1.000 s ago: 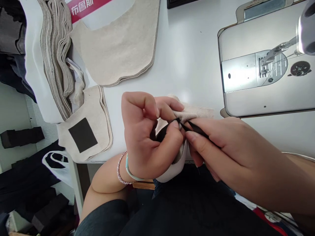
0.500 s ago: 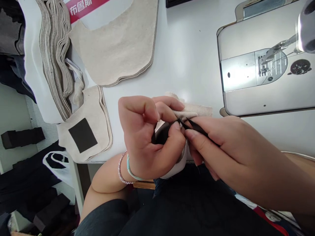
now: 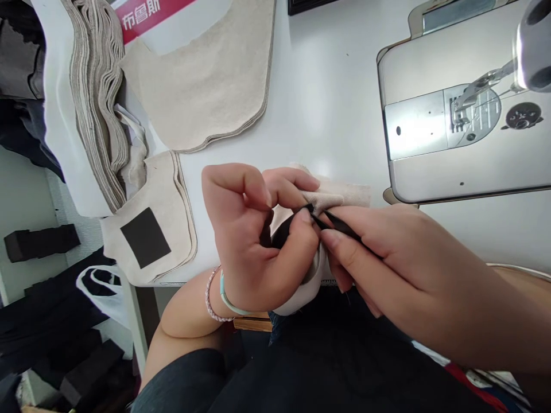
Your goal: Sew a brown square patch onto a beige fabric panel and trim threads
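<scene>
My left hand (image 3: 258,246) is closed, pinching a beige fabric piece (image 3: 348,194) with something black in it between thumb and fingers. Black tweezers (image 3: 344,227) lie in the closed grip of my right hand (image 3: 400,264). Their two tips are slightly apart and reach to the black bit by my left thumb. Part of the fabric hangs below over the table edge, and much of it is hidden behind both hands.
A sewing machine (image 3: 465,166) stands at the right. To the left are stacked beige panels (image 3: 206,86), smaller cut pieces (image 3: 172,201) bearing a black square (image 3: 145,237), and a folded fabric pile (image 3: 92,103). A white bag (image 3: 101,289) hangs beside the table.
My left hand has shifted slightly left, its thumb drawing a little away from the tweezer tips. My right hand has barely moved and keeps the tweezers.
</scene>
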### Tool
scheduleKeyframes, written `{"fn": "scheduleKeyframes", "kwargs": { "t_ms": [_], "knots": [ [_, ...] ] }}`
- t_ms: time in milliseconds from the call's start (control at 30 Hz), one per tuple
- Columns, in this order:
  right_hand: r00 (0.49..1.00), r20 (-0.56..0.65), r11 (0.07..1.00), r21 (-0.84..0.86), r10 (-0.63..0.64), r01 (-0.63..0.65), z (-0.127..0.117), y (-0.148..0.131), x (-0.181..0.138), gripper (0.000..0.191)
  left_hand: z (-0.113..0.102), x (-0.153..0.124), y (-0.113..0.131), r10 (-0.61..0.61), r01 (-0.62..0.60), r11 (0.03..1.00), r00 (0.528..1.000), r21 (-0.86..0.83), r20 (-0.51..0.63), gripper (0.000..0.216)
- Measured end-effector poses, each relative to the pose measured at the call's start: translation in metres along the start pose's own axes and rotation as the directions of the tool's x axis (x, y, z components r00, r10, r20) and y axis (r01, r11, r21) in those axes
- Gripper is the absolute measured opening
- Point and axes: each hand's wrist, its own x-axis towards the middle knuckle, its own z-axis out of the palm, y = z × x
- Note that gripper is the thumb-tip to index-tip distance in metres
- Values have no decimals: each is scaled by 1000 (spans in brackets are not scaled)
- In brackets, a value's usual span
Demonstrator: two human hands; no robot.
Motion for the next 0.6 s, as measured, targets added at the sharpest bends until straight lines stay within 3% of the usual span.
{"fn": "scheduleKeyframes", "kwargs": {
  "t_ms": [133, 367, 600],
  "knots": [
    [999, 14, 999, -11, 31, -31, -1, -1, 0, 30, 1, 0, -2, 69, -69, 998, 998, -10, -5, 35],
    [996, 24, 997, -12, 81, -81, -2, -2, 0, 29, 2, 1, -1, 88, -88, 996, 996, -23, -1, 38],
    [999, -32, 1000, -14, 16, -17, 2, 0, 0, 28, 2, -1, -3, 67, -67, 998, 997, -11, -31, 36]
  ]
}}
